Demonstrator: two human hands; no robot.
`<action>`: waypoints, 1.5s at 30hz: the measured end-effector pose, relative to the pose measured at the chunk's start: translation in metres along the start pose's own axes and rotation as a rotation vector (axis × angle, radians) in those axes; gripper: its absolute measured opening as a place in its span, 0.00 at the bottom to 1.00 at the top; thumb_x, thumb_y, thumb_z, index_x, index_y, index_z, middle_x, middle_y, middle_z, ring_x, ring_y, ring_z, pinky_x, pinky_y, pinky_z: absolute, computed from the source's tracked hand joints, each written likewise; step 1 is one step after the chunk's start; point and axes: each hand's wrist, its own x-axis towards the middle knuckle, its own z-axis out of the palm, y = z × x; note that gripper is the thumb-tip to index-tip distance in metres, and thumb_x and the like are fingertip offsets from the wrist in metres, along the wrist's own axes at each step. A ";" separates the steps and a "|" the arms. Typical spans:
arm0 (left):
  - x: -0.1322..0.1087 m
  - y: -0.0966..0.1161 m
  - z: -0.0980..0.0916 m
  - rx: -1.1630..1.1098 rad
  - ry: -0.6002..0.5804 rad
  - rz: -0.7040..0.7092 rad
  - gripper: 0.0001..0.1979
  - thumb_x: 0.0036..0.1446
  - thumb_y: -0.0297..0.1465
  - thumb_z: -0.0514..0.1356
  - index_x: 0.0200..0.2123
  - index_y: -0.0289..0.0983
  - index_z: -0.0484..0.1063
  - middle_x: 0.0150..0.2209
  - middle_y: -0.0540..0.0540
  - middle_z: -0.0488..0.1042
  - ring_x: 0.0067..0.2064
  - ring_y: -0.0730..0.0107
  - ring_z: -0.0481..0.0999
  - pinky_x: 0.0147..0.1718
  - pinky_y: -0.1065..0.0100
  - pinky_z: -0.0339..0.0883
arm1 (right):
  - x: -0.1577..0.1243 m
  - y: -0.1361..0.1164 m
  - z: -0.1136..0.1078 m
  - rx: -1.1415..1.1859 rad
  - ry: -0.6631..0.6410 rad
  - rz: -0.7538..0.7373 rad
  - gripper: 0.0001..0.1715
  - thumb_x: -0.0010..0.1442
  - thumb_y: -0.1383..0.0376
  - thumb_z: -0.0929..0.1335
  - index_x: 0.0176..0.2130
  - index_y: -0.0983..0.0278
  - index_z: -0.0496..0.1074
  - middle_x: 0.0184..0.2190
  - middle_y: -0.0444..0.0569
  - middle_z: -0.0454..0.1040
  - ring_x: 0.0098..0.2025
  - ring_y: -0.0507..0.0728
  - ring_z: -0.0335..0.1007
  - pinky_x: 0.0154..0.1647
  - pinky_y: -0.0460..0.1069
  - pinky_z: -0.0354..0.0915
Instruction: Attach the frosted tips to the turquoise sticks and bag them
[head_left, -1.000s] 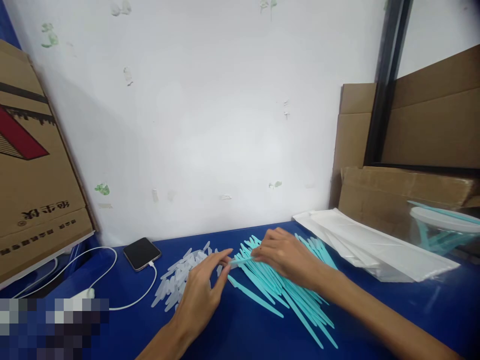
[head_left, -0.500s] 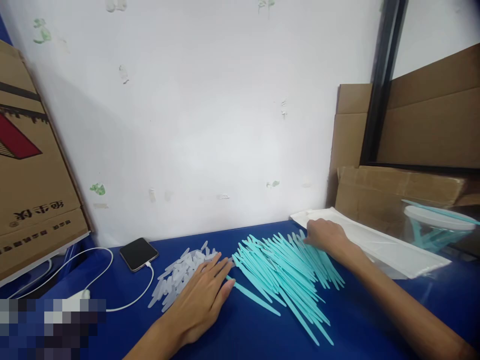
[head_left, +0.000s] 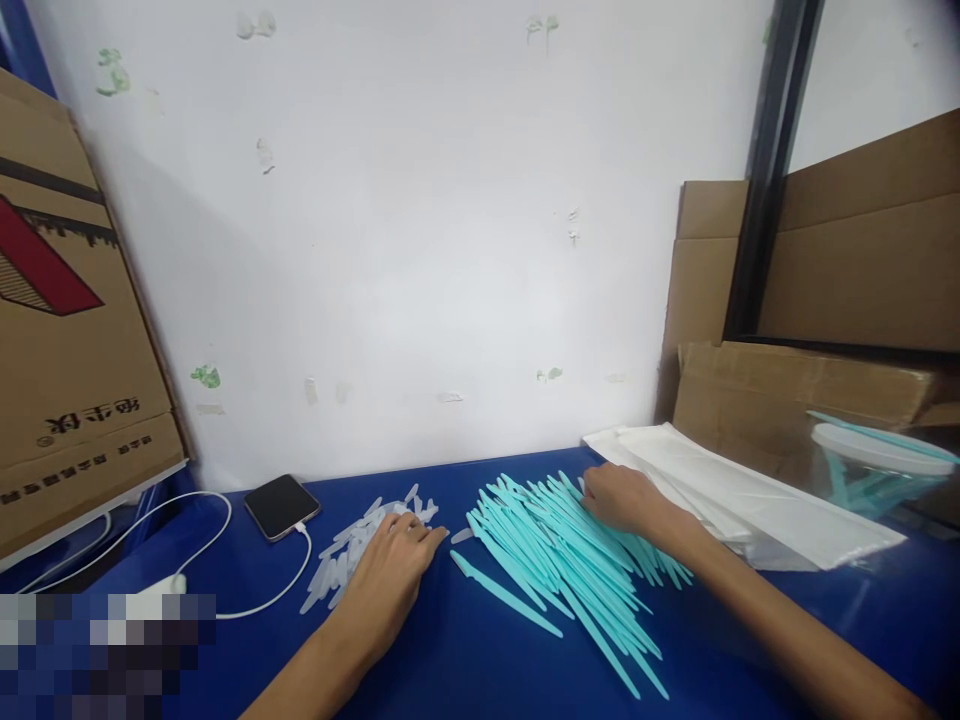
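My left hand (head_left: 394, 570) lies on the right edge of a heap of small translucent caps (head_left: 341, 565), its fingertips curled down into them; what they pinch is hidden. My right hand (head_left: 619, 497) rests on the far right side of a fanned pile of thin teal plastic sticks (head_left: 555, 560), fingers bent and closed on the sticks. One teal stick (head_left: 506, 595) lies apart at the pile's left, between the two hands. Everything sits on a blue table (head_left: 465, 670).
A stack of clear flat bags (head_left: 742, 500) lies right of the sticks. A clear tub (head_left: 874, 465) holds more teal sticks. A black phone (head_left: 281, 506) with a white cable (head_left: 225, 600) is at the left. Cardboard boxes stand at the left (head_left: 67, 400) and right (head_left: 795, 390).
My right hand left the middle of the pile, went to the bags, then came back onto the sticks' far side. My left hand slid left onto the caps and curled its fingers.
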 end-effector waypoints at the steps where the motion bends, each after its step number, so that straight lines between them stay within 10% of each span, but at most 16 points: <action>1: 0.000 0.001 -0.001 0.011 -0.011 -0.003 0.25 0.61 0.18 0.46 0.54 0.41 0.74 0.43 0.39 0.80 0.47 0.53 0.76 0.49 0.51 0.68 | 0.001 0.002 0.001 0.007 0.001 0.001 0.11 0.60 0.69 0.65 0.33 0.66 0.77 0.32 0.58 0.79 0.37 0.64 0.77 0.32 0.50 0.59; 9: -0.001 0.004 0.006 -0.132 0.093 -0.043 0.24 0.64 0.20 0.43 0.56 0.38 0.70 0.46 0.38 0.76 0.41 0.60 0.76 0.38 0.60 0.72 | 0.002 0.007 -0.013 0.096 0.122 -0.040 0.12 0.69 0.66 0.59 0.46 0.66 0.69 0.35 0.56 0.78 0.35 0.60 0.74 0.31 0.48 0.57; 18: 0.003 0.016 -0.004 -0.722 0.323 -0.314 0.09 0.63 0.38 0.57 0.39 0.41 0.72 0.37 0.47 0.78 0.40 0.62 0.78 0.41 0.61 0.72 | -0.028 -0.038 -0.027 0.375 0.328 -0.552 0.17 0.74 0.57 0.54 0.50 0.59 0.65 0.42 0.48 0.77 0.35 0.55 0.73 0.33 0.48 0.61; 29: 0.009 0.018 -0.013 -1.468 0.323 -0.547 0.21 0.47 0.44 0.71 0.37 0.36 0.73 0.35 0.41 0.82 0.41 0.58 0.82 0.39 0.66 0.74 | -0.034 -0.053 -0.020 0.354 0.328 -0.656 0.23 0.74 0.59 0.52 0.48 0.61 0.70 0.40 0.49 0.78 0.33 0.54 0.74 0.32 0.47 0.62; 40: 0.006 0.028 -0.006 -1.548 0.162 -0.404 0.15 0.52 0.41 0.69 0.31 0.37 0.70 0.34 0.41 0.83 0.38 0.59 0.82 0.36 0.65 0.74 | -0.043 -0.069 -0.015 0.475 0.287 -0.676 0.20 0.74 0.57 0.55 0.46 0.60 0.72 0.34 0.46 0.78 0.29 0.52 0.70 0.31 0.46 0.56; 45: 0.004 0.025 -0.006 -1.099 0.242 -0.379 0.14 0.61 0.41 0.61 0.47 0.41 0.73 0.42 0.42 0.81 0.45 0.56 0.80 0.43 0.60 0.74 | -0.033 -0.061 -0.021 0.360 0.326 -0.602 0.21 0.73 0.55 0.55 0.47 0.58 0.72 0.30 0.45 0.78 0.27 0.53 0.70 0.28 0.46 0.53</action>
